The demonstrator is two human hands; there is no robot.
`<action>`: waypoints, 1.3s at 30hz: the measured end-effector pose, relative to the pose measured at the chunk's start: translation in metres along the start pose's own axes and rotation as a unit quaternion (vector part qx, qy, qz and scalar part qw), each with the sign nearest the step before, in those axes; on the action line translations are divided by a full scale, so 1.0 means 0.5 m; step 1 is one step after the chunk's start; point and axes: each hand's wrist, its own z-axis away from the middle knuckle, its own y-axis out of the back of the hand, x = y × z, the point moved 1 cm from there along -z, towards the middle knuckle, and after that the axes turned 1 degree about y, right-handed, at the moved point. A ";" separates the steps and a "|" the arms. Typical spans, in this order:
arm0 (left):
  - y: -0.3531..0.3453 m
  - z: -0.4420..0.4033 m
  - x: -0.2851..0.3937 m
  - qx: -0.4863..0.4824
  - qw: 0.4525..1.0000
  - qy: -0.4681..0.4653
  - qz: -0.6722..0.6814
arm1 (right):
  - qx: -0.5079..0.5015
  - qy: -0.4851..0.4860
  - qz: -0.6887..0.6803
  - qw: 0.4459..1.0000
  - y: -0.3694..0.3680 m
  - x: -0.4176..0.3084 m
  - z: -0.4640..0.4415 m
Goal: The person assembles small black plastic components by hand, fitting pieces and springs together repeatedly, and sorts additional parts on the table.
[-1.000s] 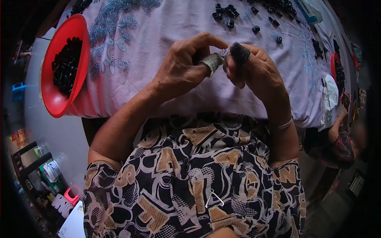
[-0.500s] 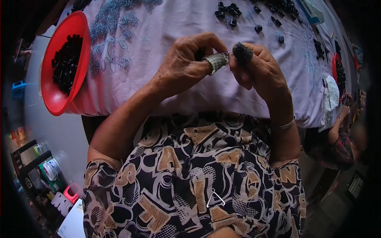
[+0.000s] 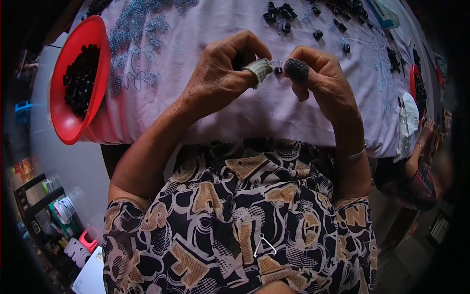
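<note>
Above the pink cloth [image 3: 235,115], my left hand [image 3: 220,73] is pinched, with a pale wrap on its thumb; something thin and wiry shows at its fingertips. My right hand [image 3: 323,81], a dark wrap on one digit, is closed in a pinch just to the right. A small black piece [image 3: 278,70] with thin clear or silvery strands shows between the two hands. What sits inside each pinch is too small to make out. Farther back on the cloth lie loose black pieces [image 3: 286,27] and bluish wiry strands [image 3: 132,29].
A red bowl [image 3: 104,63] of black pieces stands at the left. At the right are a white cloth or bag [image 3: 407,120], another red bowl and a co-worker's arm [image 3: 416,154]. A box [image 3: 384,14] lies at the back right. A shelf with items stands lower left.
My hands have moved slightly apart, my left hand a little up and left. The small black piece between them now shows more clearly.
</note>
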 end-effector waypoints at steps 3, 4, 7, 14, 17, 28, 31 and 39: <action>-0.003 0.002 0.001 0.002 0.998 0.012 -0.063 | 0.011 0.009 0.060 0.998 0.000 0.004 -0.001; -0.006 0.003 0.002 0.010 0.996 0.002 -0.086 | 0.019 0.023 0.092 0.995 -0.001 0.006 -0.002; -0.011 0.004 0.004 0.026 0.992 -0.011 -0.121 | 0.050 0.029 0.152 0.987 -0.007 0.007 -0.003; -0.012 0.004 0.004 0.029 0.998 0.018 -0.047 | 0.117 0.090 0.090 0.985 -0.028 0.027 -0.005; -0.006 0.004 -0.003 0.012 0.999 0.031 0.001 | 0.125 0.099 0.081 0.984 -0.035 0.030 -0.006; 0.000 0.004 -0.013 -0.105 0.960 0.112 0.233 | -0.008 -0.013 -0.142 0.990 -0.007 0.024 -0.002; 0.000 0.004 -0.009 -0.120 0.949 0.126 0.261 | -0.019 -0.035 -0.161 0.986 -0.007 0.027 0.000; 0.002 0.003 -0.007 -0.115 0.935 0.160 0.295 | 0.069 0.041 -0.033 0.996 -0.028 0.016 -0.005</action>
